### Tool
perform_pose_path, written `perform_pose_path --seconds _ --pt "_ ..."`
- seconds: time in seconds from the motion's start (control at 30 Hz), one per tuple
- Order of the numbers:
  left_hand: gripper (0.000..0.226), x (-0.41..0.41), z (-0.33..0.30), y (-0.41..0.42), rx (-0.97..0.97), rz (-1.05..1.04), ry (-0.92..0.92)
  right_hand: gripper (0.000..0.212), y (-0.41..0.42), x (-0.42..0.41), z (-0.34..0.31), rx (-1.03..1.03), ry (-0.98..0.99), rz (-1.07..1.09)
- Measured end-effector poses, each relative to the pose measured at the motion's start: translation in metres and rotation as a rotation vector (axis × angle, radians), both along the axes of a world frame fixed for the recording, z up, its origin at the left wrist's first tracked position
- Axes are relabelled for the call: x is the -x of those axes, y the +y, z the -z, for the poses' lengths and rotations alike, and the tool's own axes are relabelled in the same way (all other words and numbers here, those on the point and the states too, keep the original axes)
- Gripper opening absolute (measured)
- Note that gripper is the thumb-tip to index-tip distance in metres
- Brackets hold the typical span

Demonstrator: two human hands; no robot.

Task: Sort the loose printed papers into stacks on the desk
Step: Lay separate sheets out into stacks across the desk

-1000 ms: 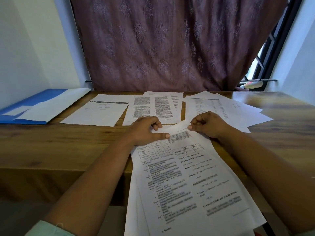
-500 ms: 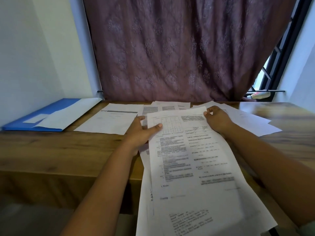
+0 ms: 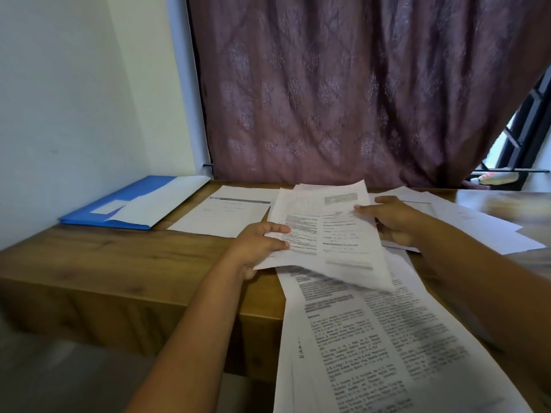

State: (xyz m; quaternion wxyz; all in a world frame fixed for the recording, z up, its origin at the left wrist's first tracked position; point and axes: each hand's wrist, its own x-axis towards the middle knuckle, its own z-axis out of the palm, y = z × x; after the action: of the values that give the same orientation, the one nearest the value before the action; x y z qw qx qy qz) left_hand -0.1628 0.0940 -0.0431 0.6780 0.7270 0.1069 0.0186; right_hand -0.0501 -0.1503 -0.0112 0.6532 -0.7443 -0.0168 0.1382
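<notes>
Holding one printed sheet (image 3: 328, 234) between both hands, you have it raised above the tabletop (image 3: 119, 257). Left hand (image 3: 258, 245) pinches its left edge, thumb on top. Right hand (image 3: 393, 222) grips the right edge, fingers behind the page. Beneath it, a loose pile (image 3: 372, 338) overhangs the near tabletop edge. Title-page sheet (image 3: 226, 216) lies flat at left; more sheets (image 3: 477, 231) at right. Blue folder (image 3: 131, 204) sits far left.
</notes>
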Motion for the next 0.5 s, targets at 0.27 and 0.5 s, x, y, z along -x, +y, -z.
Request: perform_pose_path --seconds 0.27,0.5 --pt "0.047 -0.035 -0.018 0.017 -0.021 -0.092 0.011 0.034 0.016 0.004 0.014 0.338 -0.219 -0.124" --pt "0.078 -0.063 -0.014 0.006 -0.759 -0.197 -0.078 0.050 0.022 -0.016 0.025 0.720 -0.463 -0.008"
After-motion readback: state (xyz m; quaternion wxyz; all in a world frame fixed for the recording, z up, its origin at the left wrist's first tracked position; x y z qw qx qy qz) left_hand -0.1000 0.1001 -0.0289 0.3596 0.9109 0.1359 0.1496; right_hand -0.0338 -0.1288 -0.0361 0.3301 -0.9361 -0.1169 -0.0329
